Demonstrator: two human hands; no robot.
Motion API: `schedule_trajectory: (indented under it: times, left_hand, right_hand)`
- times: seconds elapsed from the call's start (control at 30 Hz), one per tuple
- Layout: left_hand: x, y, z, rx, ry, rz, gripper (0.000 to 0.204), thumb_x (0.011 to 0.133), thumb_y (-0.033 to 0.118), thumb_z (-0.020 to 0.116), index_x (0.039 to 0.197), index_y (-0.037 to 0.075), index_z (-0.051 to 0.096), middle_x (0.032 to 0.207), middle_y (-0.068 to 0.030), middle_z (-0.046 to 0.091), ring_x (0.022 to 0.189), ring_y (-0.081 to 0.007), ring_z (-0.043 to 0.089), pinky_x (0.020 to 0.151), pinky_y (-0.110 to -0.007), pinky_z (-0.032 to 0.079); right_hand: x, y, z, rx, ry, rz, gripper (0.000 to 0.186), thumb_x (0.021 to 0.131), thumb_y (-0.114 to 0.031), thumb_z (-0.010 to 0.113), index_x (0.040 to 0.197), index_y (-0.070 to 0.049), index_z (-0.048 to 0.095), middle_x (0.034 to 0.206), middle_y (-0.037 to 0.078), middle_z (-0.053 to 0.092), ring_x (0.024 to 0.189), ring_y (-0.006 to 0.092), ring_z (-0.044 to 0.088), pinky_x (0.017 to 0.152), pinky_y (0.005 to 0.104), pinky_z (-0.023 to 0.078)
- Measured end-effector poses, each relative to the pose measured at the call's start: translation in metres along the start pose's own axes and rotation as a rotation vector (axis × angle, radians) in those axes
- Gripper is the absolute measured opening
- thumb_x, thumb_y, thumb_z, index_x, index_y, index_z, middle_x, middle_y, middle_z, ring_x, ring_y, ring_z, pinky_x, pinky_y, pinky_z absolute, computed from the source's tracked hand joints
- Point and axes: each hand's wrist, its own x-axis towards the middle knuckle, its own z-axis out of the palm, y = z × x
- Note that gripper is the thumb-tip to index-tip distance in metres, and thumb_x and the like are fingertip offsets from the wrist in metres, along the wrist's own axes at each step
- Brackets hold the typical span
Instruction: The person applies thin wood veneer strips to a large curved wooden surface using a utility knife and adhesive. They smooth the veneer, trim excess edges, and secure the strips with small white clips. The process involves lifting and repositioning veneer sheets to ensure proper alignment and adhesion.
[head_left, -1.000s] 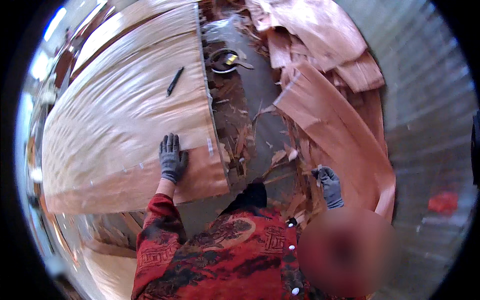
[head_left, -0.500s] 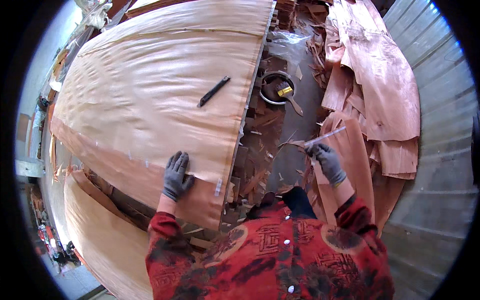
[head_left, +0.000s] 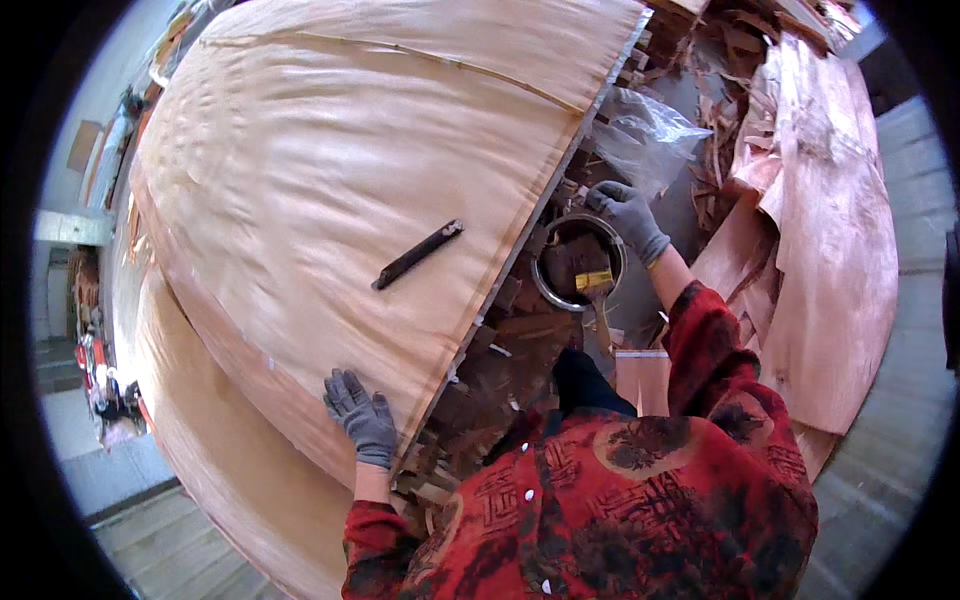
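Note:
My left hand (head_left: 362, 418), in a grey glove, lies flat with its fingers apart near the close corner of a large pale wood veneer sheet (head_left: 390, 160). A darker reddish veneer strip (head_left: 235, 345) runs along that sheet's left edge. My right hand (head_left: 630, 222), gloved too, reaches past the upper right rim of a round bucket (head_left: 618, 250). Its fingers are curled together at the tips, and what they hold, if anything, is too small to make out. A brush (head_left: 594, 284) with a yellow band rests across the bucket's near rim. A black utility knife (head_left: 418, 255) lies on the sheet.
Clear plastic film (head_left: 645, 135) lies beyond the bucket. Reddish veneer sheets (head_left: 830, 230) are piled at the right, and scraps litter the floor. A white strip (head_left: 642, 354) edges a veneer piece close to me. Another pale sheet (head_left: 230, 440) stands at the lower left.
My right hand has left the white strip and the veneer at the right and moved away, to beyond the bucket. My left hand stays on the sheet, nearer its right edge. The view has turned.

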Motion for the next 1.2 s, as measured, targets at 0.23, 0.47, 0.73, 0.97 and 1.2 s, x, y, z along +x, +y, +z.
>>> schedule_trajectory:
  times: [0.23, 0.47, 0.73, 0.97, 1.2]
  left_hand:
    - [0.003, 0.009, -0.005, 0.099, -0.034, 0.019, 0.062, 0.088, 0.034, 0.039, 0.141, 0.005, 0.025, 0.146, -0.0191, 0.020, 0.135, -0.0383, 0.016, 0.110, -0.050, 0.008]
    - [0.012, 0.020, -0.012, 0.014, -0.043, -0.013, 0.063, 0.087, 0.034, 0.042, 0.140, 0.004, 0.026, 0.145, -0.0199, 0.022, 0.135, -0.0382, 0.017, 0.110, -0.050, 0.009]
    - [0.007, 0.011, -0.002, -0.032, 0.051, -0.003, 0.061, 0.083, 0.030, 0.048, 0.137, 0.006, 0.034, 0.144, -0.0191, 0.026, 0.134, -0.0380, 0.020, 0.109, -0.049, 0.011]
    - [-0.003, 0.009, -0.018, -0.067, 0.035, -0.093, 0.063, 0.080, 0.038, 0.051, 0.133, 0.006, 0.040, 0.143, -0.0173, 0.028, 0.133, -0.0374, 0.021, 0.109, -0.050, 0.011]
    - [0.000, 0.005, -0.004, -0.145, 0.140, -0.051, 0.058, 0.084, 0.037, 0.050, 0.132, 0.005, 0.042, 0.139, -0.0181, 0.035, 0.132, -0.0373, 0.025, 0.109, -0.048, 0.017]
  right_hand:
    - [0.063, 0.013, 0.000, -0.142, -0.097, 0.184, 0.029, 0.083, -0.025, 0.066, 0.087, 0.004, 0.065, 0.072, 0.000, 0.060, 0.065, 0.0074, 0.051, 0.059, 0.0244, 0.043]
    - [0.081, 0.019, 0.003, -0.146, -0.048, 0.310, 0.032, 0.082, -0.026, 0.067, 0.089, 0.006, 0.066, 0.074, 0.006, 0.064, 0.066, 0.0102, 0.054, 0.061, 0.0261, 0.045]
    - [0.062, -0.007, 0.012, -0.680, 0.274, -0.082, 0.040, 0.076, -0.023, 0.066, 0.109, -0.005, 0.053, 0.106, 0.013, 0.060, 0.096, 0.0309, 0.057, 0.079, 0.0395, 0.044]
    - [0.024, -0.053, 0.167, -1.109, -0.374, -0.848, 0.053, 0.070, -0.020, 0.063, 0.120, -0.013, 0.048, 0.113, 0.012, 0.055, 0.102, 0.0314, 0.053, 0.087, 0.0432, 0.042]
    - [0.041, -0.064, 0.212, -1.384, -0.630, -0.644, 0.026, 0.073, -0.018, 0.060, 0.097, -0.008, 0.056, 0.096, 0.015, 0.060, 0.092, 0.0336, 0.059, 0.076, 0.0448, 0.046]
